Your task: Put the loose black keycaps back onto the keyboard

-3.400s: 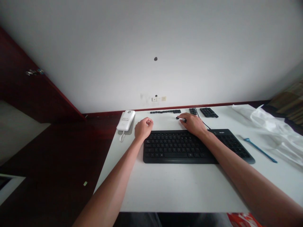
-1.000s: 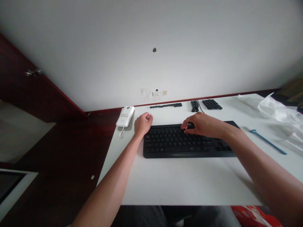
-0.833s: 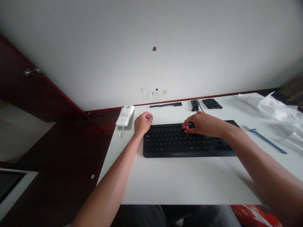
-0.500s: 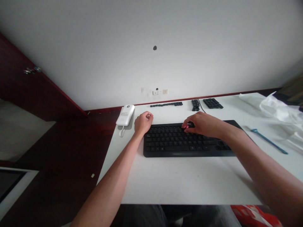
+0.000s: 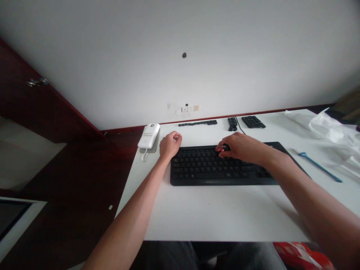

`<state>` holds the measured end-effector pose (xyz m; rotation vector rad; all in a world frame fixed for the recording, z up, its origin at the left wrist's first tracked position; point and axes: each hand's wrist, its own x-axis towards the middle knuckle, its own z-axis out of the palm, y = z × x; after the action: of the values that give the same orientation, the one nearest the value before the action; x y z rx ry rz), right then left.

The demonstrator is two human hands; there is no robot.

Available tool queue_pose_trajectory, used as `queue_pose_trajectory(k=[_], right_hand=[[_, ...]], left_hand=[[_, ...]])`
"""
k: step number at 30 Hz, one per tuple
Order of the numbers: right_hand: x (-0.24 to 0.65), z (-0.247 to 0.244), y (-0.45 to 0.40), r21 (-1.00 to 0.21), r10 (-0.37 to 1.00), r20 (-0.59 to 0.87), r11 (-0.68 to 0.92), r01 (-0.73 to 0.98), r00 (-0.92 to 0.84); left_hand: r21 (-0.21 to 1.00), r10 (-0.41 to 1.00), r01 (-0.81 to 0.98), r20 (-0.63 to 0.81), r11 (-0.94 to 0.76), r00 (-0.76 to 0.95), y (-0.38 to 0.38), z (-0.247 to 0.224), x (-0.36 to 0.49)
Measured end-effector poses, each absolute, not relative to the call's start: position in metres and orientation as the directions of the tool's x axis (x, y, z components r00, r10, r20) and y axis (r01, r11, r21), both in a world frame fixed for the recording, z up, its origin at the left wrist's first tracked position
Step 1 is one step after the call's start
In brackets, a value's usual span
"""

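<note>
My right hand (image 5: 244, 148) pinches a small black key (image 5: 225, 148) at the keyboard (image 5: 202, 174); my left hand (image 5: 170, 145) sits curled beside it, nothing showing. Loose keys (image 5: 197, 123) lie unfitted along the table's (image 5: 225, 221) far edge.

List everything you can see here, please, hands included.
white table: one, white, in front of the person
computer keyboard: one, black, middle of the table
groups of keycaps: three, black, along the table's far edge
cable: one, black, behind the keyboard
corded device: one, white, table's left end
strap: one, blue, right of the keyboard
plastic sheet: one, white, table's far right
small dark object: one, black, in the right hand's fingers
left hand: one, curled, beside the keyboard's top-left corner
right hand: one, pinching, above the keyboard
</note>
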<state>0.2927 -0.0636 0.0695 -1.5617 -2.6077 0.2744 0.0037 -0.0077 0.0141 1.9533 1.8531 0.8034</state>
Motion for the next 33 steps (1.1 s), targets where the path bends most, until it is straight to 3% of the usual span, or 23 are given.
queue_pose_trajectory(k=[10,15,18,20,22,24,26,30,33], right_hand=[[0.297,0.08,-0.063,-0.246,0.899,0.042,0.431,0.868,-0.435],[0.284,0.09,-0.068,-0.446,0.923,0.251,0.377,0.812,-0.291],[0.276,0.086,-0.068,-0.681,0.933,0.308,0.354,0.641,-0.188],[0.271,0.081,-0.066,-0.855,0.942,0.3,0.336,0.395,-0.152],[0.265,0.077,-0.065,-0.949,0.951,0.285,0.298,0.107,-0.121],[0.259,0.076,-0.065,-0.961,0.959,0.265,0.254,-0.109,-0.098],[0.254,0.077,-0.066,-0.951,0.966,0.243,0.218,-0.22,-0.092],[0.247,0.076,-0.069,-0.942,0.963,0.234,0.19,-0.276,-0.136],[0.246,0.075,-0.07,-0.952,0.955,0.248,0.209,-0.223,-0.161]], left_hand=[[0.599,0.984,0.793,0.176,-0.109,0.003,-0.008,0.014,0.003],[0.602,0.985,0.791,0.172,-0.111,0.007,-0.008,0.014,0.002],[0.597,0.984,0.794,0.179,-0.113,0.005,-0.007,0.013,0.002],[0.597,0.983,0.794,0.185,-0.117,0.006,-0.006,0.011,0.002],[0.598,0.982,0.793,0.186,-0.12,0.008,-0.006,0.01,0.001],[0.596,0.983,0.794,0.183,-0.118,0.009,-0.005,0.009,0.001],[0.592,0.984,0.798,0.177,-0.112,0.007,-0.005,0.009,0.001],[0.585,0.986,0.805,0.168,-0.099,-0.001,-0.005,0.01,0.002],[0.586,0.985,0.805,0.171,-0.097,-0.005,-0.005,0.01,0.002]])
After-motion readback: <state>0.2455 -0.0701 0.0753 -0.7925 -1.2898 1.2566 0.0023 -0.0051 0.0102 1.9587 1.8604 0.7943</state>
